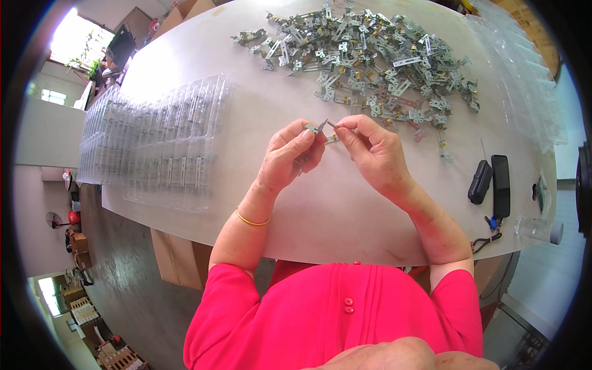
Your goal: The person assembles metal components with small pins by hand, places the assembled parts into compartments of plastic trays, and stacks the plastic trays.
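My left hand (290,154) and my right hand (370,151) meet over the middle of the white table (320,209). Between their fingertips they pinch a small grey metal part (322,128). The left thumb and fingers grip one end, the right thumb and forefinger the other. Just beyond the hands lies a big heap of similar small metal brackets (364,55) with brass bits, spread across the far side of the table.
Clear plastic trays (160,142) with slots, some holding parts, lie stacked at the left. More clear trays (524,80) sit at the far right. A black phone (501,185), a black case (480,182) and a clear bottle (539,229) rest near the right edge. Cardboard boxes (176,259) stand under the table.
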A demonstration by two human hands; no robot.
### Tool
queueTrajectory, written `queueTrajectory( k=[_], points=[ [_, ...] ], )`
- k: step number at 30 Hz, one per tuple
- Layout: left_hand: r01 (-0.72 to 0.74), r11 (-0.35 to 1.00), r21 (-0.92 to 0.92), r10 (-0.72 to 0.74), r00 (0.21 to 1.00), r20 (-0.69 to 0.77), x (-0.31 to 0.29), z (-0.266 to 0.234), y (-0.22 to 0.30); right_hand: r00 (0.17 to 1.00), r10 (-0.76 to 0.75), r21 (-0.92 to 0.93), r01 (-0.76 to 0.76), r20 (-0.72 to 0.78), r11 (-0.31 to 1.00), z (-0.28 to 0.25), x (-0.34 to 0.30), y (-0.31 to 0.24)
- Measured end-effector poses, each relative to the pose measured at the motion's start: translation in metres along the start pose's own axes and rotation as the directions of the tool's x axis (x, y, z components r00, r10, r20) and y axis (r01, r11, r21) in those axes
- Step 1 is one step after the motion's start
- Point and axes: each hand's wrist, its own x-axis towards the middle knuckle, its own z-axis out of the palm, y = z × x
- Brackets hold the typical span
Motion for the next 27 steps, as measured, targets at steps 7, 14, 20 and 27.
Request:
queueTrajectory(
  k=[7, 14, 20, 27],
  points=[
    [0.009, 0.992, 0.125, -0.013, 0.999, 0.03, 0.0, -0.003, 0.001, 1.0, 0.023, -0.014, -0.023, 0.018, 1.0, -0.001, 0.001, -0.002],
    [0.002, 0.925, 0.379, -0.018, 0.999, 0.039, -0.003, 0.008, 0.003, 0.98, 0.159, 0.202, -0.181, 0.12, 0.963, -0.004, 0.003, -0.001],
    [-0.09, 0.857, 0.507, 0.044, 0.994, 0.102, -0.004, 0.013, 0.003, 0.946, 0.244, 0.274, -0.297, 0.212, 0.915, -0.007, 0.004, -0.007],
    [-0.219, 0.663, 0.716, 0.118, 0.975, 0.189, -0.003, 0.007, -0.006, 0.992, -0.12, 0.056, 0.118, 0.04, 0.991, -0.002, 0.006, 0.011]
  ],
)
